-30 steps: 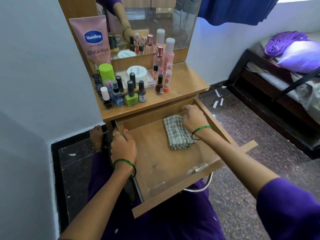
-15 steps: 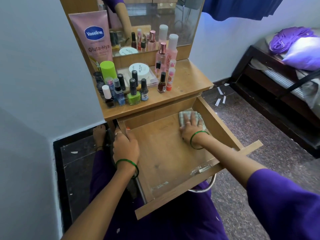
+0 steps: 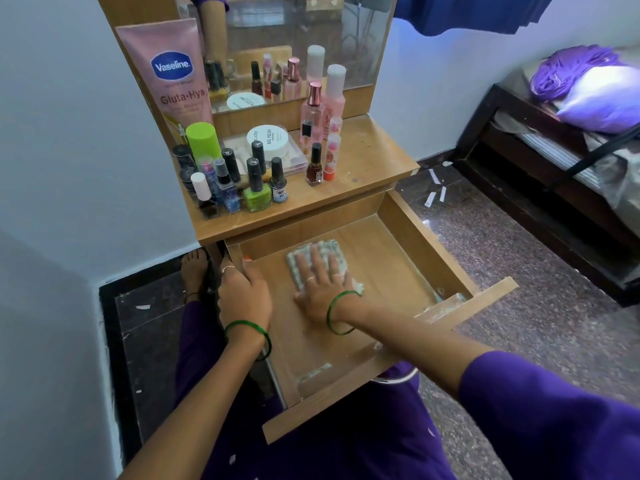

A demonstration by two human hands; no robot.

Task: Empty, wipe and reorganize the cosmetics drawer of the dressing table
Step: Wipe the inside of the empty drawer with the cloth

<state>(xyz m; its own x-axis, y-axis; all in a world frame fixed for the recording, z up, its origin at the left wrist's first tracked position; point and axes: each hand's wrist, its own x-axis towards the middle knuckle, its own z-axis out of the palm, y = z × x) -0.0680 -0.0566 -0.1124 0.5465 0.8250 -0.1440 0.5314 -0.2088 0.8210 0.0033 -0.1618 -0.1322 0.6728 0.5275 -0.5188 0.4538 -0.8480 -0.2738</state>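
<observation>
Drawer (image 3: 388,258) of the dressing table (image 3: 363,161) is pulled all the way out, just under the table top. Inside the drawer, near its back wall, lies a checked cloth (image 3: 329,249). The right hand (image 3: 320,289) lies flat on the cloth with straight fingers, pressing it down on the drawer's wooden floor. The left hand (image 3: 244,294) curls over the drawer's left wall and grips it. Above the drawer, on the table top, stand nail polish bottles (image 3: 256,188), a white jar (image 3: 267,140) and a tall pink tube (image 3: 173,74).
</observation>
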